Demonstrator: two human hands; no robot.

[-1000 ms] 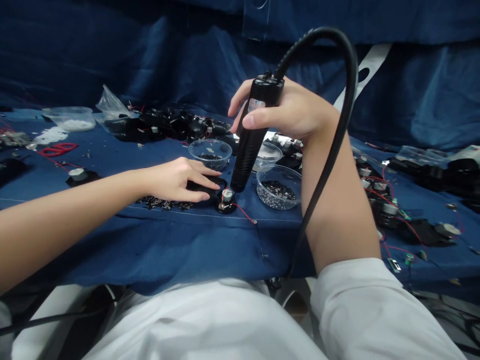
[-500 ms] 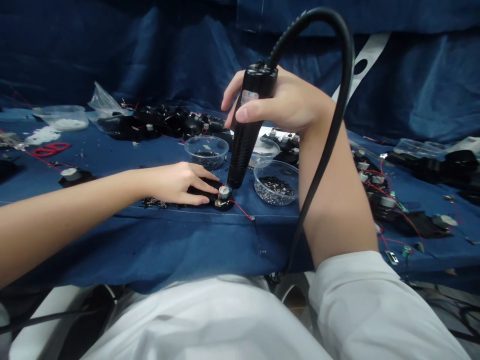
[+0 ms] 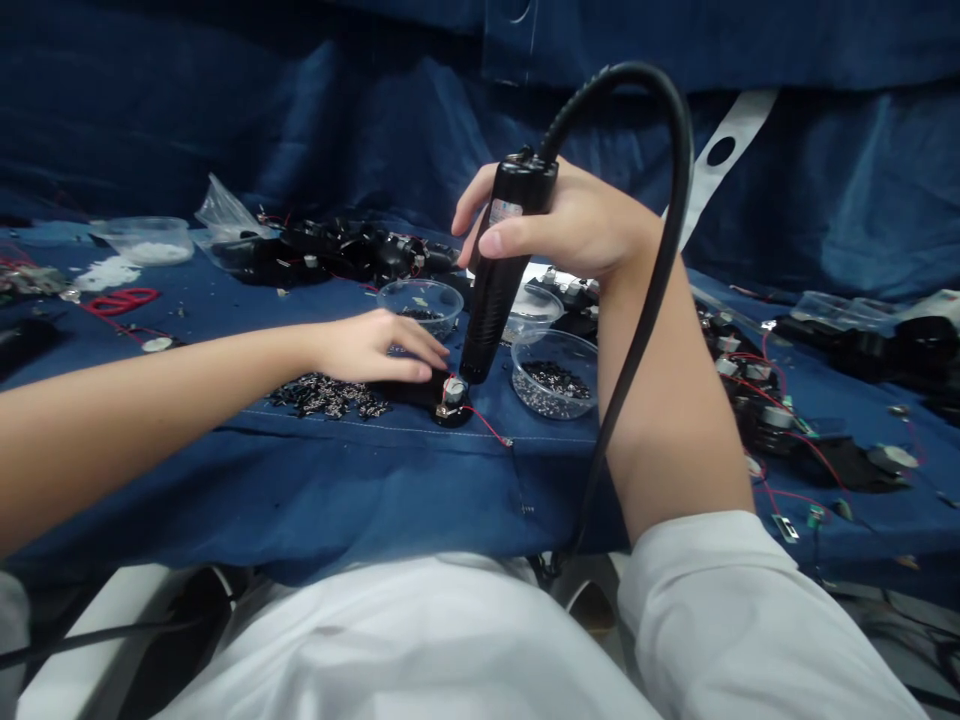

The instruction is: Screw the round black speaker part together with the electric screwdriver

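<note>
My right hand (image 3: 577, 225) is wrapped round a black electric screwdriver (image 3: 504, 270) with a thick black cable (image 3: 660, 250) arching over my forearm. Its tip stands on a small black motor part (image 3: 452, 400) with a red wire, on the blue cloth. My left hand (image 3: 375, 345) lies just left of that part, fingers stretched flat over its black base, holding it down. A heap of small dark screws (image 3: 330, 397) lies under and in front of my left wrist.
Three clear plastic bowls (image 3: 553, 374) (image 3: 420, 305) (image 3: 534, 308) with small parts stand behind the tool. Black motor parts with red wires pile up at the back (image 3: 337, 250) and right (image 3: 780, 410). Red scissors (image 3: 120, 299) and a clear tub (image 3: 146, 238) lie far left.
My left hand has drawn back a little to the left and lifted, uncovering the screw heap. The screwdriver stays upright on the motor part.
</note>
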